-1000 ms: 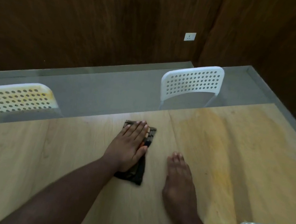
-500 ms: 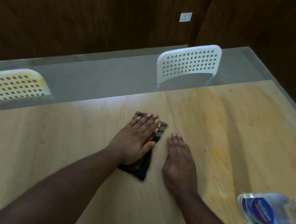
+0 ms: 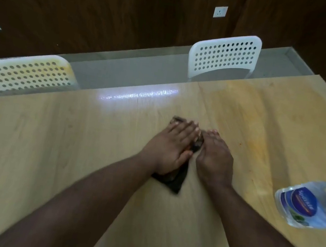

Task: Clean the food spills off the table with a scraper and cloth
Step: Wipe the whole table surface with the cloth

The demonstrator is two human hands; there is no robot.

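Observation:
A dark folded cloth (image 3: 178,179) lies on the light wooden table (image 3: 48,148). My left hand (image 3: 172,146) presses flat on the cloth with straight fingers and covers most of it. My right hand (image 3: 214,157) lies on the table right beside it, its fingers touching the cloth's right edge near the top. An orange-yellow stain (image 3: 258,146) spreads over the table to the right of my hands, with small red specks near it. No scraper is in sight.
A clear plastic water bottle (image 3: 310,205) with a blue label lies at the table's right edge. Two white perforated chairs stand behind the far edge, one at the left (image 3: 23,73), one at the right (image 3: 225,54). A dark wooden wall is beyond.
My right hand has slid left and forward until it meets the cloth. My left hand stays pressed on the cloth, which has shifted slightly to the right.

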